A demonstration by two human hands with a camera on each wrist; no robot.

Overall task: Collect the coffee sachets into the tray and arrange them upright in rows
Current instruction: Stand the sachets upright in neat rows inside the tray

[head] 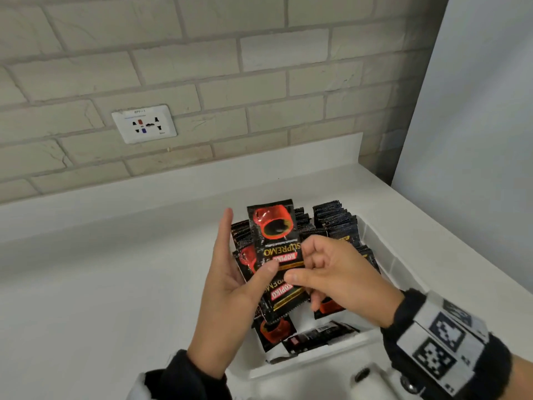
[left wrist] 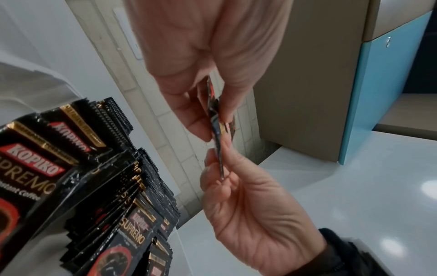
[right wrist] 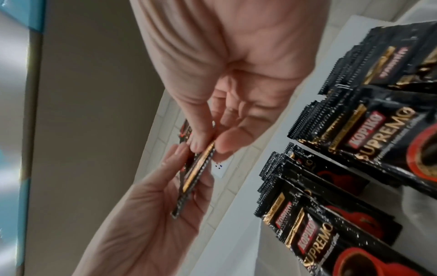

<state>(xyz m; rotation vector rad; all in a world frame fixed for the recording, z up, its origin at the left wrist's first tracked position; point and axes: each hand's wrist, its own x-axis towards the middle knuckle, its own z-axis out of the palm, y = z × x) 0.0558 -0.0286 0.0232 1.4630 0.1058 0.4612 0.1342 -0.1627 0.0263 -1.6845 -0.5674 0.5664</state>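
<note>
- White counter (head: 115, 269), carrying the white tray (head: 383, 249).
- Upright rows of black sachets (head: 334, 223) at the tray's far end.
- Left hand (head: 227, 284), thumb clamping held sachets (head: 274, 238) above the tray.
- Right hand (head: 337, 272), fingers (right wrist: 201, 138) pinching the same held sachets.

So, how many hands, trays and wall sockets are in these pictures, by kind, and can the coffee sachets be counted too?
Hands: 2 (left hand, right hand, both holding sachets)
Tray: 1
Wall socket: 1
Sachets: many, overlapping too much to count
Total without sachets: 4
</note>
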